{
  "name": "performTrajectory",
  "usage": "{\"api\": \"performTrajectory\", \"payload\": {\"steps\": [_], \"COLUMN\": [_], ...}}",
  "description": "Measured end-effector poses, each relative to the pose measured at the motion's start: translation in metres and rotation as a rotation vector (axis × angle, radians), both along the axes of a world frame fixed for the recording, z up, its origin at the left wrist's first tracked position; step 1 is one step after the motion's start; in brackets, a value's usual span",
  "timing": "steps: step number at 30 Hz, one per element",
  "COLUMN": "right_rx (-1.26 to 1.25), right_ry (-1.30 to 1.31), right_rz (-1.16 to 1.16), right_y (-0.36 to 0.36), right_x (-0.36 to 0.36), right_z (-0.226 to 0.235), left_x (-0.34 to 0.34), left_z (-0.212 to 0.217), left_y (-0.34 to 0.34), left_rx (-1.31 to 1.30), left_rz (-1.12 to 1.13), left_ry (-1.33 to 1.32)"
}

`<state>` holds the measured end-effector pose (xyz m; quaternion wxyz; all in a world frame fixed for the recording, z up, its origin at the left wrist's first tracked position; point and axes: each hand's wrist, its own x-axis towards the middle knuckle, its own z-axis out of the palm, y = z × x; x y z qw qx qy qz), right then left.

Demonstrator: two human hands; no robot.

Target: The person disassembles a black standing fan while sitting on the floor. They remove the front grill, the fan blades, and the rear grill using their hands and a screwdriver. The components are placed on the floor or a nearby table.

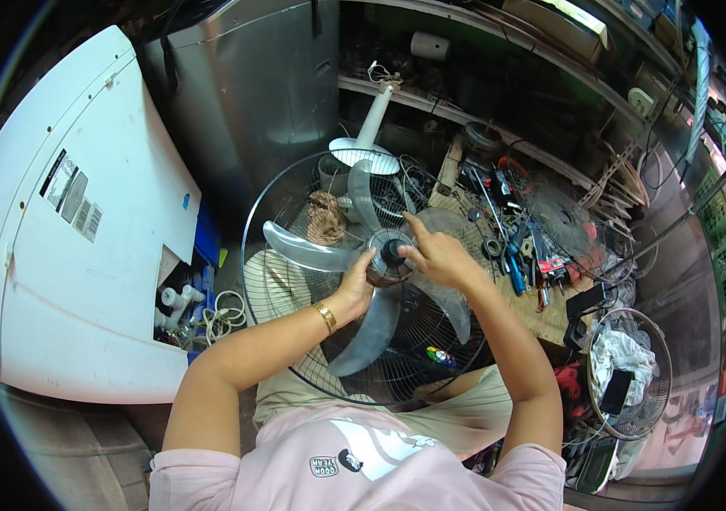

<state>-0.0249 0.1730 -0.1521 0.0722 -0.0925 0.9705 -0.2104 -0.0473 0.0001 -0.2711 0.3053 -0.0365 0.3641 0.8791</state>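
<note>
My left hand grips the fan's blade hub at seven o'clock; my right hand, at three, pinches the black spinner cap.

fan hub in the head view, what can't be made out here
- Head view: the black cap on the fan hub is partly covered by the left hand and right hand, so the grip is unclear.
- Fan motor: hidden behind the blades.
- Tools on the bench: too small to tell apart.
</note>
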Motion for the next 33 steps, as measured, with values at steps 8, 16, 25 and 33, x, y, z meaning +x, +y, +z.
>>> {"api": "performTrajectory", "payload": {"steps": [8, 16, 25, 33], "right_rx": [-0.127, -0.037, -1.705, 0.049], "right_ry": [0.063, 0.349, -0.168, 0.065], "right_rz": [-0.031, 0.243, -0.401, -0.229], "right_y": [0.006, -0.002, 0.055, 0.02], "right_x": [-0.002, -0.004, -0.022, -0.033], "right_z": [0.0, -0.031, -0.036, -0.037], "left_x": [0.002, 0.001, -0.001, -0.019], "left_z": [0.01, -0.001, 0.0, 0.003], "left_y": [0.005, 0.006, 0.009, -0.004], "left_rx": [-0.06, -0.051, -0.167, -0.24], "left_rz": [0.012, 0.031, 0.016, -0.087], "left_ry": [0.001, 0.044, -0.009, -0.017]}}
